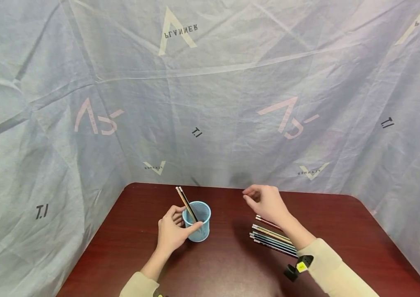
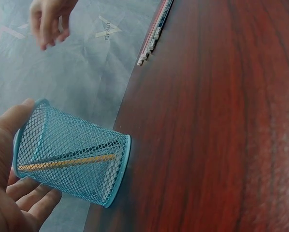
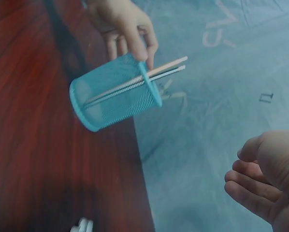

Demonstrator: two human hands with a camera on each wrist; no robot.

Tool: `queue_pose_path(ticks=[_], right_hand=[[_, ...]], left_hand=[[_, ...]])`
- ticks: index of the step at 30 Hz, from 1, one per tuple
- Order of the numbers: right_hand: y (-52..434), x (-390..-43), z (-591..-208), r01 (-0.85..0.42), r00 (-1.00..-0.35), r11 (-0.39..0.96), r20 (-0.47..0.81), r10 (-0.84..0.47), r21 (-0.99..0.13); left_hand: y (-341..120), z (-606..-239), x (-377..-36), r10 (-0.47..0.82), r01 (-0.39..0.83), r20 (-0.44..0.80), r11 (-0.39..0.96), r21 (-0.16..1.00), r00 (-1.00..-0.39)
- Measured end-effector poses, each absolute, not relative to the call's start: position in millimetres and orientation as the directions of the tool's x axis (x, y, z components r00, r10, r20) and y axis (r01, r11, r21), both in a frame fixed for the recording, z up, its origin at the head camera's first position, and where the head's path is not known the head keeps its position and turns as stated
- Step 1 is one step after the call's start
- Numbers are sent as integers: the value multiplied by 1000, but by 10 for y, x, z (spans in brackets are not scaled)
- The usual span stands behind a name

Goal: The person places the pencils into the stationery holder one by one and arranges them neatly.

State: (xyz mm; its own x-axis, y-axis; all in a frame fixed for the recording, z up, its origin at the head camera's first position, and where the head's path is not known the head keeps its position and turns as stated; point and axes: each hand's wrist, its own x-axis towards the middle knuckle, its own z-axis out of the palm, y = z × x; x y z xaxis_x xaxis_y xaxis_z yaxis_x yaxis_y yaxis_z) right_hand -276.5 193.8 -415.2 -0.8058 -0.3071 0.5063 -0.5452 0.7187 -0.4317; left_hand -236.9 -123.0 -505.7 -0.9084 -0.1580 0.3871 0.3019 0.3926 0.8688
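Note:
My left hand (image 1: pixel 173 231) grips a light blue mesh pencil cup (image 1: pixel 204 231), thumb at the near side of its rim and fingers round the left side. The cup stands upright on the table. Two pencils (image 1: pixel 185 201), one yellowish and one black, lean inside it, their ends sticking out past the rim. To the right, my right hand (image 1: pixel 268 203) hovers above the table with fingers loosely bent and nothing in them. Below that hand lie several pencils (image 1: pixel 273 237) side by side, white ends toward the cup; a red one (image 1: pixel 267 222) sits slightly apart behind them.
The dark red wooden table (image 1: pixel 228 268) ends at a printed grey cloth (image 1: pixel 210 123) hanging behind and at both sides. My right forearm, with a black device (image 1: pixel 304 262) strapped at the cuff, passes over the far ends of the pencils.

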Motion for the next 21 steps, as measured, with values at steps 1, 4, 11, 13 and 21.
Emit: queue_pose_path(ticks=[1, 4, 11, 13, 21], right_hand=[[1998, -2734, -4183, -539, -810, 725, 501, -305, -430], [2171, -2635, -4277, -521, -820, 739, 491, -295, -426], [2480, -2394, -4523, -539, -803, 758, 496, -330, -368], [2549, -2326, -4598, -539, -800, 765, 498, -335, -352], [2713, -2101, -4846, -529, -827, 770, 420, -373, -358]], left_hand=[[-1227, -5057, -2364, -157, 302, 387, 392, 869, -909], [-1222, -5051, -2351, -153, 303, 382, 378, 875, -911], [-1223, -5047, -2344, -175, 296, 377, 366, 882, -910], [-1221, -5050, -2352, -168, 298, 376, 362, 883, -911], [-1214, -5051, -2354, -166, 289, 368, 366, 884, -915]])
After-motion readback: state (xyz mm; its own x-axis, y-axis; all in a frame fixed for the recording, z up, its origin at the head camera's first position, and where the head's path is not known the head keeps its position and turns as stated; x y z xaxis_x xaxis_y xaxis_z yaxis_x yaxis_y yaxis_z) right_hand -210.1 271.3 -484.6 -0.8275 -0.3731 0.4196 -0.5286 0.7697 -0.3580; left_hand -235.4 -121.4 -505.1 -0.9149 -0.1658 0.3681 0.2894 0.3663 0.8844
